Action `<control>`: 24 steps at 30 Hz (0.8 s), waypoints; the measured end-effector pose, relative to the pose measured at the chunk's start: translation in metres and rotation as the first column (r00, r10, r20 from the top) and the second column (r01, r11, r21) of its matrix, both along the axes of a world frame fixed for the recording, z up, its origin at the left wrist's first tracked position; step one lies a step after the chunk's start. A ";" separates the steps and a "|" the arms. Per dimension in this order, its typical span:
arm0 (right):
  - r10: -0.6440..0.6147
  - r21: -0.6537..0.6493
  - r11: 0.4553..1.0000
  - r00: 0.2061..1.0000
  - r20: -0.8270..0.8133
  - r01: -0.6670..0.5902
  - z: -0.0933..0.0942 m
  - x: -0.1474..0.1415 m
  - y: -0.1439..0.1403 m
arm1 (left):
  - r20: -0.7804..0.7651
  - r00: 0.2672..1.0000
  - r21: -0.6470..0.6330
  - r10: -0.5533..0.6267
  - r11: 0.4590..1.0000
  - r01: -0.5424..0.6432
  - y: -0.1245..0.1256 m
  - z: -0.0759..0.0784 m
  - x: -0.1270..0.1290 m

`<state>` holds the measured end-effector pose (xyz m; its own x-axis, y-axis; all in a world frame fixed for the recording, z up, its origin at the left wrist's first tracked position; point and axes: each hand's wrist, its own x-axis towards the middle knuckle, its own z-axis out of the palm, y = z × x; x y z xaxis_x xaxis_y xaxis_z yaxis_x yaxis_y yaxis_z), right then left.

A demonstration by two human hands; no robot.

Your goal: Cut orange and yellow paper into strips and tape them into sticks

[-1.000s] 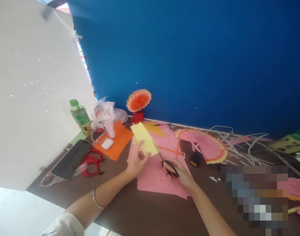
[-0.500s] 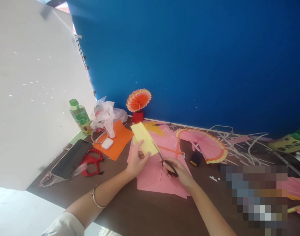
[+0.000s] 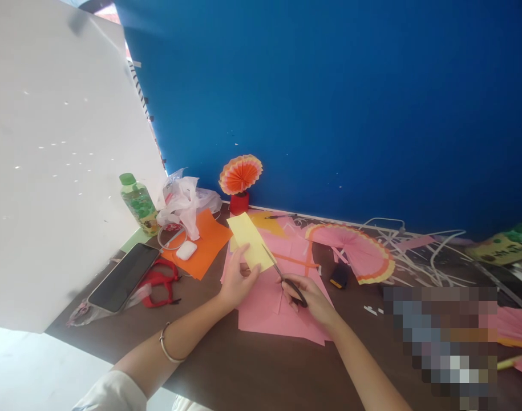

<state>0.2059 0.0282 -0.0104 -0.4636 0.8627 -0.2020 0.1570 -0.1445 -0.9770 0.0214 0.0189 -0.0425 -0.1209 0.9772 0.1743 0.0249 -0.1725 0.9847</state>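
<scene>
Brown table (image 3: pixel 252 365) against a blue wall; no legible writing.
Left hand (image 3: pixel 236 281) is pinching a pale yellow paper strip (image 3: pixel 250 241), angled toward 11 o'clock; right hand (image 3: pixel 308 297) is gripping black-handled scissors (image 3: pixel 285 276), blades touching its right edge above pink sheets (image 3: pixel 269 311).

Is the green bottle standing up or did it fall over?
Standing up. The green bottle stands on the table with its green cap on top, leaning only slightly in the picture.
</scene>
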 end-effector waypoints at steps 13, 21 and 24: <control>-0.004 -0.009 1.000 1.000 -0.004 0.004 -0.003 0.001 0.000 | 0.006 1.000 -0.008 -0.002 1.000 0.002 0.000 0.002 0.001; -0.020 -0.005 1.000 1.000 0.004 0.020 -0.003 0.002 0.000 | -0.013 1.000 -0.012 0.001 1.000 -0.001 -0.001 0.005 0.001; -0.025 0.002 1.000 1.000 0.014 0.025 -0.003 0.003 0.001 | -0.010 1.000 -0.011 0.006 1.000 -0.006 -0.001 0.006 0.001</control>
<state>0.2087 0.0289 -0.0138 -0.4389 0.8743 -0.2071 0.1674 -0.1469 -0.9749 0.0222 0.0175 -0.0364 -0.1247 0.9784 0.1647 0.0360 -0.1614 0.9862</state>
